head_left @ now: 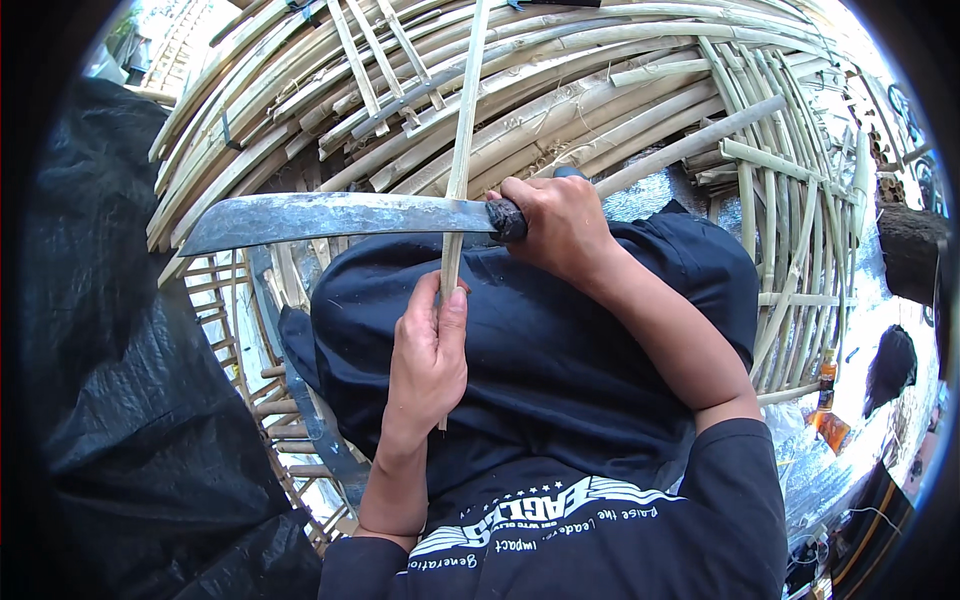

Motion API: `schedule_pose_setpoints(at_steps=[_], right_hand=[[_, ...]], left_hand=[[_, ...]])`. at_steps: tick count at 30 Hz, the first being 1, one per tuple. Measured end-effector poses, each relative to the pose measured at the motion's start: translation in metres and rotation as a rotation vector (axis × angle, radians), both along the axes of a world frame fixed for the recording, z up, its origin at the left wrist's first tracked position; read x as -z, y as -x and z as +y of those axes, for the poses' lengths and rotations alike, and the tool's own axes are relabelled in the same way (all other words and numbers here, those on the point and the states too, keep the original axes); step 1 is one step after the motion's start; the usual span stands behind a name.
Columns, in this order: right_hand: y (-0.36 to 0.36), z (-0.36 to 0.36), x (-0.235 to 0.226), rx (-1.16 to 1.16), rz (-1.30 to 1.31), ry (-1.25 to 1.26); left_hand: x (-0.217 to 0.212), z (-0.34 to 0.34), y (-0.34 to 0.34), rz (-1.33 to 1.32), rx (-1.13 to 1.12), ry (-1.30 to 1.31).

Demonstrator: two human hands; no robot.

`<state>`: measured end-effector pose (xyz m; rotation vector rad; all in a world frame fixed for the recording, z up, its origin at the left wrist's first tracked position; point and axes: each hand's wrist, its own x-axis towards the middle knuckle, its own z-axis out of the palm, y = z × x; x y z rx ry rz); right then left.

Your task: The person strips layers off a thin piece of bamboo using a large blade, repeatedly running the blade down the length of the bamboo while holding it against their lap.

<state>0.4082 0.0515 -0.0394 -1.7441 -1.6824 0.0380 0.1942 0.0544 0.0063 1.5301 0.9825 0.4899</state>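
My right hand (pixel 563 222) is closed round the dark handle of a machete (pixel 330 218), whose broad, worn blade points left across my lap. Upright in front of me stands a long, narrow bamboo strip (pixel 466 120), running out past the top of the view. Its lower part is gripped between the thumb and fingers of my left hand (pixel 434 345), just below the blade. Near the handle the blade crosses over the strip and seems to touch it. The strip's lower end shows beneath my left hand, against my dark clothing.
Piles of split bamboo (pixel 560 130) lie ahead. A bamboo lattice (pixel 785 200) is at the right, with a bottle (pixel 827 375) of amber liquid and a black bag (pixel 890 368) beyond it. Black sheeting (pixel 130 380) hangs at the left beside a ladder-like bamboo frame (pixel 285 432).
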Motion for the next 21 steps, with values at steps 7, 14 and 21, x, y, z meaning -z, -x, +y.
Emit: schedule_pose_setpoints(at_steps=[7, 14, 21], right_hand=[[-0.039, 0.014, 0.005, 0.132, -0.04, 0.078], [-0.04, 0.021, 0.018, 0.104, -0.004, 0.033], [-0.045, 0.026, 0.014, 0.163, -0.027, -0.068]], left_hand=[[-0.001, -0.014, 0.003, 0.06, 0.038, -0.042], [-0.004, -0.015, 0.012, 0.088, 0.047, 0.008], [-0.025, -0.019, 0.026, 0.17, 0.056, 0.015]])
